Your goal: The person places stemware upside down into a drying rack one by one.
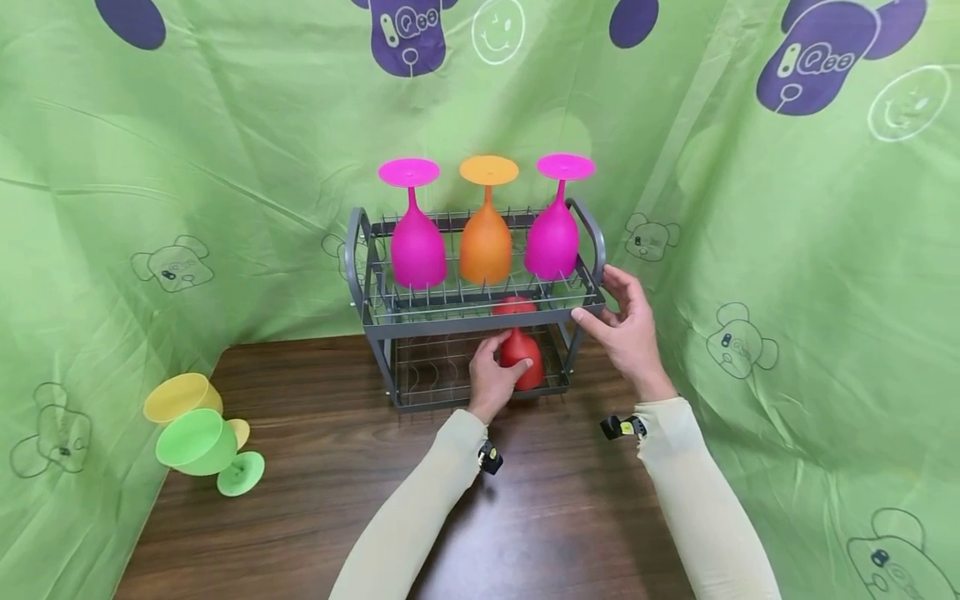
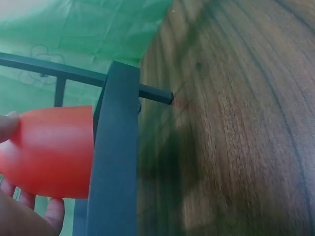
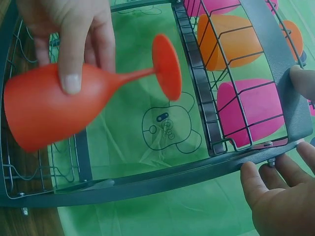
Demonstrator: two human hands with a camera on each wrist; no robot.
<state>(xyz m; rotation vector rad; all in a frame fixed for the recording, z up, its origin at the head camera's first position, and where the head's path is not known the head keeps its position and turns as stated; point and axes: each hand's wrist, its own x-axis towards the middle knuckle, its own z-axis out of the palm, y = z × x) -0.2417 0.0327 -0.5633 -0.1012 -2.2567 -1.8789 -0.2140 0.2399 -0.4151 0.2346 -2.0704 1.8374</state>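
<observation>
My left hand (image 1: 491, 385) holds a red plastic wine glass (image 1: 531, 375) by its bowl at the right end of the lower tier. The glass is upside down, foot (image 3: 166, 68) up, its stem partly hidden behind the upper tier's front bar in the head view. In the left wrist view the bowl (image 2: 54, 152) is beside the lower bar (image 2: 115, 147); whether its rim touches the wires I cannot tell. My right hand (image 1: 630, 333) grips the upper right corner of the grey two-tier dish rack (image 1: 480, 320), thumb and fingers on either side of the frame.
Upside down on the upper tier stand a magenta glass (image 1: 418, 250), an orange glass (image 1: 486, 248) and another magenta glass (image 1: 552, 246). A yellow glass (image 1: 180, 397) and a green glass (image 1: 197, 443) lie at the wooden table's (image 1: 315, 500) left. Green cloth (image 1: 285, 167) hangs around.
</observation>
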